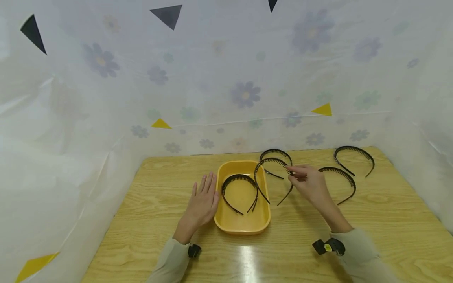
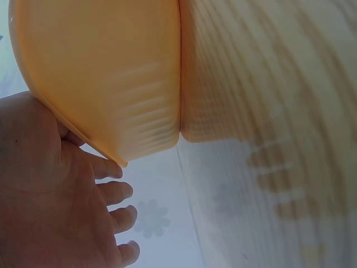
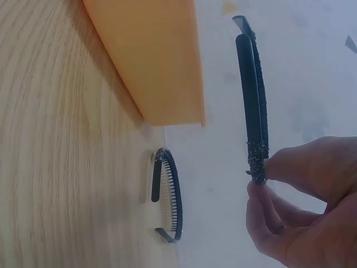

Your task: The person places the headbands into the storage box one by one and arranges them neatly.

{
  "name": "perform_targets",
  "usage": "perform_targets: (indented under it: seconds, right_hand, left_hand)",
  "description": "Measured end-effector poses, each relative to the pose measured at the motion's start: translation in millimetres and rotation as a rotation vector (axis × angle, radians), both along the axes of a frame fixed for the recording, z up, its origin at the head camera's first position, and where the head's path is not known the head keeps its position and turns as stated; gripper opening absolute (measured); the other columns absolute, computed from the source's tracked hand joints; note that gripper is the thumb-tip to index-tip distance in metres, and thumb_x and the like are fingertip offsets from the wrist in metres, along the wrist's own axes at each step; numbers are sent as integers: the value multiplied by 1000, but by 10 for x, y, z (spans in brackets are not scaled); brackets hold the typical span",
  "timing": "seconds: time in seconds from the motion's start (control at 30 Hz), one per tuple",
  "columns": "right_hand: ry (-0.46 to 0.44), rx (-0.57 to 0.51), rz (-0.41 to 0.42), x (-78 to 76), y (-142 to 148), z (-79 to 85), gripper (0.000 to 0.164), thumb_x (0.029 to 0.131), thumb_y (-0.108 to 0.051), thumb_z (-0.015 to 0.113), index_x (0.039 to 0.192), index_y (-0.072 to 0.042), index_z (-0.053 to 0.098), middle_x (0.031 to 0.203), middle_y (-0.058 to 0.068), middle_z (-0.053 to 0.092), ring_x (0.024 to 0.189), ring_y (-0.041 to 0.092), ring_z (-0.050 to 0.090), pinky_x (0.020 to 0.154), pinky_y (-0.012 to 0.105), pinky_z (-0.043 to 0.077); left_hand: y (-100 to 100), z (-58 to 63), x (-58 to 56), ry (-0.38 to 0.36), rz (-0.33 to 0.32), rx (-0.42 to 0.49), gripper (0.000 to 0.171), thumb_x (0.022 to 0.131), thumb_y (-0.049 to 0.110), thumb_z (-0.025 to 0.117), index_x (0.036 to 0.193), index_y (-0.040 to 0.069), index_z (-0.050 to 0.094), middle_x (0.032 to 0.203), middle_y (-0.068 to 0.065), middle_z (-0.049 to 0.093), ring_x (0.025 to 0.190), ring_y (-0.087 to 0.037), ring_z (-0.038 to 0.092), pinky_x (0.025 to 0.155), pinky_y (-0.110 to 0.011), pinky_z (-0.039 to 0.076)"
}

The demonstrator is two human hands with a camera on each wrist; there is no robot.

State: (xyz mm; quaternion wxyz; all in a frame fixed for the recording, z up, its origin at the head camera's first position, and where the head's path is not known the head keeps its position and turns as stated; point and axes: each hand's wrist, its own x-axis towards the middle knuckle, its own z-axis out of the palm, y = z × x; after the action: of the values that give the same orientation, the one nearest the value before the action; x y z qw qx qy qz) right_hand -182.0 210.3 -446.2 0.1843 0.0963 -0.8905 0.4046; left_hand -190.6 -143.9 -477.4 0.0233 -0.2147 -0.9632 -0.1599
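Observation:
Between thumb and fingers, my right hand (image 1: 311,184) pinches one side of a black toothed headband (image 1: 272,159), held up by the right rim of a yellow plastic tray (image 1: 242,232). The right wrist view shows this headband (image 3: 251,95) edge-on, gripped near its top. Inside the tray lie black headbands (image 1: 238,177), closely overlapped; their several tips point toward me. My left hand (image 1: 199,206) rests against the tray's left side with its fingers extended. In the left wrist view, the hand (image 2: 61,178) is at the rim of the tray (image 2: 111,84).
Behind the held headband, another headband (image 1: 275,150) lies on the wooden table (image 1: 159,196). Two more lie to the right: one far back (image 1: 354,148) and a nearer headband (image 1: 337,169) partly hidden by my right hand. White flowered sheeting (image 1: 212,98) encloses the table.

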Motion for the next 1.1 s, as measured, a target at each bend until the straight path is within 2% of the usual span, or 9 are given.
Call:
perform_targets:
  seconds: [0.6, 0.93, 1.1]
  right_hand:
    - [-16, -7, 81, -186, -447, 18, 29, 89, 8, 72, 118, 3, 75, 116, 23, 68, 90, 35, 72, 73, 41, 62]
    - [-15, 39, 118, -254, -695, -61, 28, 90, 5, 71, 117, 3, 76, 111, 20, 69, 85, 30, 72, 70, 39, 62]
    - [11, 96, 112, -315, -778, -77, 27, 90, 5, 72, 116, 2, 77, 107, 17, 70, 84, 28, 71, 57, 33, 54]
  left_hand:
    - [1, 23, 1, -23, 6, 7, 59, 113, 25, 33, 164, 2, 16, 170, -13, 12, 156, -35, 11, 122, -61, 10]
    - [-7, -12, 21, -38, 12, -25, 59, 113, 28, 28, 165, 5, 11, 171, -11, 7, 157, -32, 7, 123, -59, 9]
    - [-11, 1, -4, -33, 0, -12, 59, 113, 27, 26, 165, 4, 11, 171, -13, 8, 157, -35, 8, 123, -61, 9]
